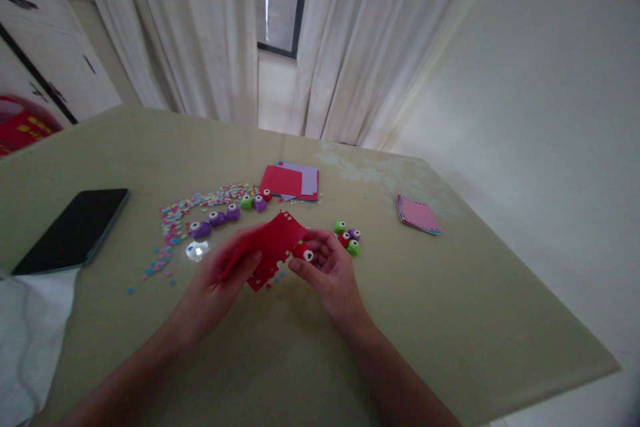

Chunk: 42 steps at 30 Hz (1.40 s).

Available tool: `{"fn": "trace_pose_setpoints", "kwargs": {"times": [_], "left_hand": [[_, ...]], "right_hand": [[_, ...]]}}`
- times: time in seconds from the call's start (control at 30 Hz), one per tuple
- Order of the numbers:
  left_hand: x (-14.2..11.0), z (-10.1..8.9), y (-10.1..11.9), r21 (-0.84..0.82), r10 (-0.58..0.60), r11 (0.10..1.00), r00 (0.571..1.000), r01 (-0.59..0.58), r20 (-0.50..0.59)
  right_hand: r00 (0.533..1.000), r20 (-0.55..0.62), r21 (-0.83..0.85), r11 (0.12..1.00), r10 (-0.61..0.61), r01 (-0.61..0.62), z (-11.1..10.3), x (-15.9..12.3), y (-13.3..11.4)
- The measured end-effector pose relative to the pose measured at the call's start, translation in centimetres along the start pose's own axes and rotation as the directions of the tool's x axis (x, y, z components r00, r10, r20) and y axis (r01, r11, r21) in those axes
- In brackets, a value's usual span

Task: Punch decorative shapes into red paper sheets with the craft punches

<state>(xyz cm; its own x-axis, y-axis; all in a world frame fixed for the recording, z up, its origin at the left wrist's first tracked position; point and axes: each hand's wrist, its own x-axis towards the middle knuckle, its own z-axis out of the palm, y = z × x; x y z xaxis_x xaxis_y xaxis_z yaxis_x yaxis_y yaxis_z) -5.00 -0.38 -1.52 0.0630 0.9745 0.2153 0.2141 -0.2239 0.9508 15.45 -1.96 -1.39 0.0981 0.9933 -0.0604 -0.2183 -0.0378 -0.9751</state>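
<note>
My left hand is closed on a red sheet of paper, whose right and lower edges have small shapes punched out. In my right hand is a small red craft punch with an eye-like white and black top, held at the paper's right edge. Whether the paper sits inside its slot I cannot tell. Just behind my right hand stands a cluster of green, purple and red punches. Beyond my left hand runs a row of similar punches, among them a purple punch. A shiny clear round piece lies beside it.
Many tiny coloured paper cut-outs curve across the table. Red and lilac paper sheets lie at the back, and a pink-topped paper stack on the right. A black tablet and white cloth are at left.
</note>
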Motion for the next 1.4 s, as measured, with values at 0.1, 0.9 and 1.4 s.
{"fn": "trace_pose_setpoints", "kwargs": {"times": [0.1, 0.9, 1.4], "left_hand": [[0.0, 0.0, -0.3, -0.005, 0.006, 1.000, 1.000, -0.006, 0.009], [-0.4, 0.0, -0.7, -0.068, 0.033, 0.997, 0.993, -0.025, 0.116], [-0.6, -0.3, -0.8, -0.013, 0.054, 0.999, 0.985, -0.052, 0.165]], "right_hand": [[1.000, -0.002, -0.013, 1.000, -0.012, 0.012, 0.0, 0.0, 0.0], [0.997, -0.027, -0.116, 0.991, -0.070, 0.066, 0.0, -0.2, 0.1], [0.993, 0.060, 0.003, 0.995, 0.099, -0.099, -1.1, 0.6, -0.2]]}}
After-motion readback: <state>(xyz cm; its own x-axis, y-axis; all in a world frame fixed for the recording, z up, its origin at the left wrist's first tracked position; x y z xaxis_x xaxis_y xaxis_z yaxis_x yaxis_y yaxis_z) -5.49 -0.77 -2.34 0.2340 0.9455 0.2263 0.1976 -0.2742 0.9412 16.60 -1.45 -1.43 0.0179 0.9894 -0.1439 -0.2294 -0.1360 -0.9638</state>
